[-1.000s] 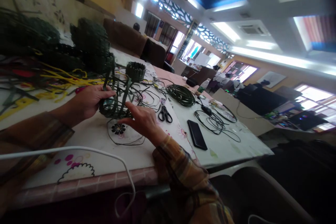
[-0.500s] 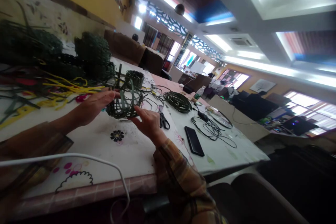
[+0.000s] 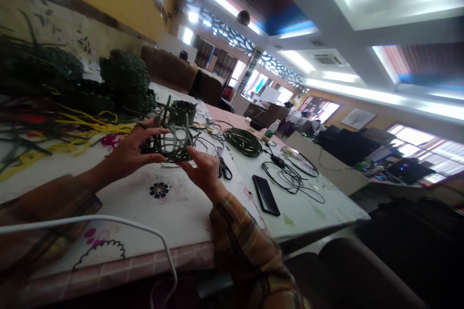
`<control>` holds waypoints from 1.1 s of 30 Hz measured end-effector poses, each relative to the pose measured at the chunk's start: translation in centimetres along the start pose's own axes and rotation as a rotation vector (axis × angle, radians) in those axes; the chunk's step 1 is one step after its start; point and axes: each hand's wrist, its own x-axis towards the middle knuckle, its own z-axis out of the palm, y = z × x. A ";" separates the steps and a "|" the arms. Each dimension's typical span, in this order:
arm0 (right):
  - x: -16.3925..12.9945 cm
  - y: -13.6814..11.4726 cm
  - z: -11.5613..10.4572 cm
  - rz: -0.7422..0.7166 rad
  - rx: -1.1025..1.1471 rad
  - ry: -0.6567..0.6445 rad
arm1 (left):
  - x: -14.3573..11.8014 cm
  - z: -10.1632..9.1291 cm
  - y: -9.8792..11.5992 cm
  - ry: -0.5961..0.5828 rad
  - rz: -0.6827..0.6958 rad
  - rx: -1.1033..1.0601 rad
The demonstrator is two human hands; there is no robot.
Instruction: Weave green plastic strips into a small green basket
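A small, partly woven basket (image 3: 176, 142) of dark green strips, with loose ends sticking up, is between my hands just over the table. My left hand (image 3: 136, 152) wraps its left side, thumb low and fingers higher up. At the lower right edge, my right hand (image 3: 203, 169) grips the basket with thumb and fingers; some of its fingertips are hidden behind the strips. Right behind stands another dark woven basket (image 3: 183, 112). Black-handled scissors (image 3: 225, 169) lie just beyond my right hand.
Dark green woven pieces (image 3: 123, 75) and yellow strips (image 3: 87, 123) are heaped at the left. Further right lie a coil of green strip (image 3: 242, 142), a phone (image 3: 266, 195), a black cable (image 3: 290, 176) and a bottle (image 3: 271, 128). A white cable (image 3: 108, 219) crosses the front.
My left hand has gone from lying nearly flat along the basket's side to a spread thumb-and-finger hold around it. My right hand stays at the lower right edge. The view has shifted slightly.
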 end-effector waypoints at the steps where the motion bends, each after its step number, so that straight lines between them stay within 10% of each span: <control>1: 0.0 0.0 -0.1 0.011 0.002 -0.006 | -0.1 0.2 0.1 0.037 -0.002 0.023; 11: 0.2 -0.5 -0.3 0.034 -0.029 -0.087 | -0.4 0.8 0.3 0.028 -0.159 -0.088; 33: -0.3 -0.9 0.9 0.034 -0.069 -0.124 | -0.1 0.4 -0.1 0.025 0.085 0.275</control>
